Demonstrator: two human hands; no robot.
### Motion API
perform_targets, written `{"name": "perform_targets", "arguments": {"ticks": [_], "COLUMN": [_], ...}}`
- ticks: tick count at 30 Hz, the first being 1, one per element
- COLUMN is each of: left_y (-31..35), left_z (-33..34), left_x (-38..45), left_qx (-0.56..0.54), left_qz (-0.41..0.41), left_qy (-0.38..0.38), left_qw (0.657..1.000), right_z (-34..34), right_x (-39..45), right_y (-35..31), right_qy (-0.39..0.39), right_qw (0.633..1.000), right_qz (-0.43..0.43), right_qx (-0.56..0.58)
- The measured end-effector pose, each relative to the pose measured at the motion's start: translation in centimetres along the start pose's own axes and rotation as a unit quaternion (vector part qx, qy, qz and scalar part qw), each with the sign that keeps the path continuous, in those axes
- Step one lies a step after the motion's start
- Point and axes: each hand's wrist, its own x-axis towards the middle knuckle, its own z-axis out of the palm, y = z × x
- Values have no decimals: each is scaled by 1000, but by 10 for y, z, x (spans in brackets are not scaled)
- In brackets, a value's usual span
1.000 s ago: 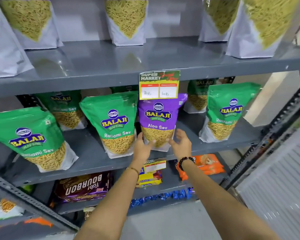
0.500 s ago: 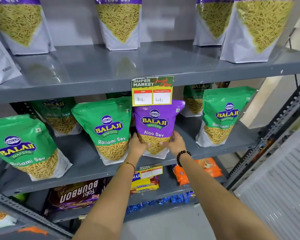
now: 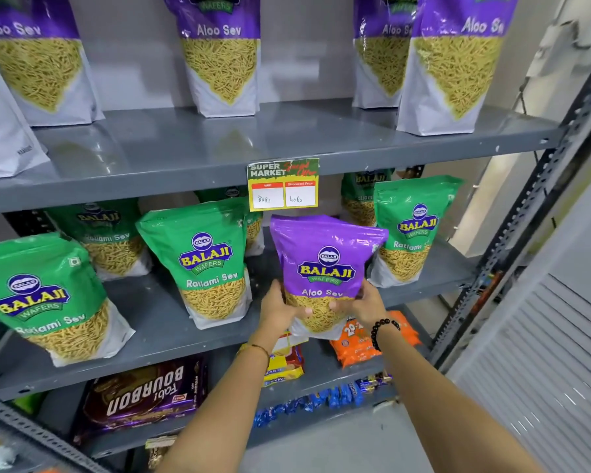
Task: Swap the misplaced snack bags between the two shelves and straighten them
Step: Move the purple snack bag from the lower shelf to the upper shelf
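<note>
A purple snack bag [image 3: 325,268], filled with thin yellow sticks, is gripped at its lower sides by the left hand [image 3: 278,307] and right hand [image 3: 364,303]. It is held at the front edge of the middle shelf [image 3: 171,339], among green bags [image 3: 202,261].

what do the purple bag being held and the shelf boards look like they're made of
Purple Aloo Sev bag: likely glossy plastic film, since it crinkles and throws bright glare near the top. Shelf boards: probably grey painted sheet metal, smooth and semi-gloss, with faint reflections of the bags above and a thin folded front edge.
</note>
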Motion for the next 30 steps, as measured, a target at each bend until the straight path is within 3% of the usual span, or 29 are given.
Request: {"name": "perform_targets", "arguments": {"ticks": [8,16,25,30], "left_y": [33,121,244,270], "left_z": [-10,-39,-125,-168], "left_x": [-38,-68,-66,-40], "left_qx": [-26,-74,-120,-148], "left_qz": [111,245,363,354], "left_qy": [12,95,216,215], "left_qw": [993,962,898,898], "right_z": [-25,-26,38,86], "right_x": [-26,-36,-32,-12], "right_y": [-44,-151,-290,-325], "right_qy": [-60,-94,-60,-42], "right_qw": [995,979,939,932], "right_qz": [-48,-150,-302,-315], "right_qx": [62,98,153,173]}}
